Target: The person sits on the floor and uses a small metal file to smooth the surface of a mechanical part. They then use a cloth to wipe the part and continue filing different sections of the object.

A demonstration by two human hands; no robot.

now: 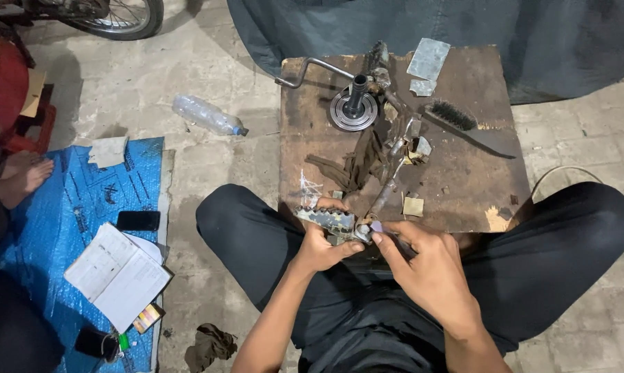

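Left hand (320,247) closed around grimy toothed metal footpeg (329,220) at near edge of rusty brown tabletop (464,179), right hand (422,266) pinching small part at its end; likely heavy, rigid, greasy-slick, best gripped across serrated body.

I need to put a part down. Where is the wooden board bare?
Bare: the wooden board's right side below the wire brush, and its left edge beside the rag. Crowded: the middle, around the bearing, and the near edge by both hands.
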